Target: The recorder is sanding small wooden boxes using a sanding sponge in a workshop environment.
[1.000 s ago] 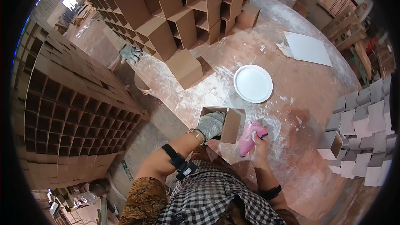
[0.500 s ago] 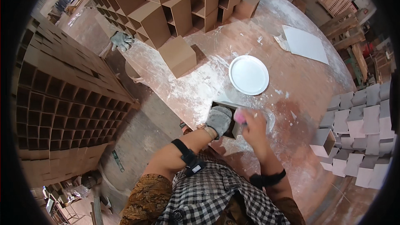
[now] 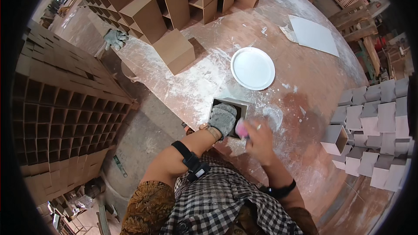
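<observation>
Cardboard box (image 3: 242,110) at the table's (image 3: 305,152) near side surrounds the gloved left hand (image 3: 223,118) (its grip cannot be told); next, a pink pad (image 3: 241,128), held by the bare right hand (image 3: 260,141), has come over to the box's right wall, apparently the side being worked.

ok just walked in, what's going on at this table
A person is working at the table with both hands. The gloved left hand is inside the open end of a box. The bare right hand holds a pink item by the box's right side; it's too blurred to tell whether they touch. A round white tray sits beyond the box, with pale boxes stacked to the right.
</observation>
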A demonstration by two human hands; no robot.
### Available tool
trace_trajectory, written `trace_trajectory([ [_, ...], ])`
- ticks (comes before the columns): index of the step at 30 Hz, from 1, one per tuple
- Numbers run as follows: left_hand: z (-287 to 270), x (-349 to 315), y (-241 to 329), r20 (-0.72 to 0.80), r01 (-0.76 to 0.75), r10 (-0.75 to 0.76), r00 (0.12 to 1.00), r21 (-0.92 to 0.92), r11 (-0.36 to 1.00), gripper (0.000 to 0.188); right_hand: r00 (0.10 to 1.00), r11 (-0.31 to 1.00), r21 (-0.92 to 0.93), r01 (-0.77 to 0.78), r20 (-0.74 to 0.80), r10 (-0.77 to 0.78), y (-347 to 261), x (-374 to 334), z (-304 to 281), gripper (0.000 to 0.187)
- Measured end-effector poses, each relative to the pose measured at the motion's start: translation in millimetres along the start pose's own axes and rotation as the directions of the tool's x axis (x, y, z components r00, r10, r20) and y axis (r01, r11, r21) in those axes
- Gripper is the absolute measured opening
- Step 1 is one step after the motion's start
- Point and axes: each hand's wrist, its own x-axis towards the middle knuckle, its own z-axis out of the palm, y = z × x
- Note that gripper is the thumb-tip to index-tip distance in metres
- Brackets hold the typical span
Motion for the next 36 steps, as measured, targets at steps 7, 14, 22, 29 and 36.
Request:
trace_trajectory([
  [7, 20, 0, -4, -0.091, -0.072, 0.077, 0.993, 0.048, 0.996, 0.02, 0.993, 0.994, 0.053, -0.096, -0.065, 0.1, 19, 22, 5, 0.044],
  [14, 15, 0, -2, -0.103, -0.036, 0.042, 0.994, 0.062, 0.997, 0.02, 0.951, 0.897, 0.316, -0.309, 0.088, 0.297, 14, -18, 7, 0.034],
  [22, 6, 3, -2, -0.06, -0.068, 0.068, 0.996, 0.009, 0.998, 0.016, 0.8, 0.584, 0.564, -0.584, 0.276, 0.533, 17, 16, -8, 0.021],
  [29, 2, -3, 2, -0.046, -0.02, 0.027, 0.999, 0.135, 0.991, 0.017, 0.774, 0.606, 0.508, -0.612, 0.226, 0.591, 18, -7, 9, 0.012],
  [36, 16, 3, -7, -0.045, -0.078, 0.081, 0.996, 0.052, 0.996, 0.02, 0.622, 0.28, 0.625, -0.729, 0.433, 0.652, 6, -28, -1, 0.012],
])
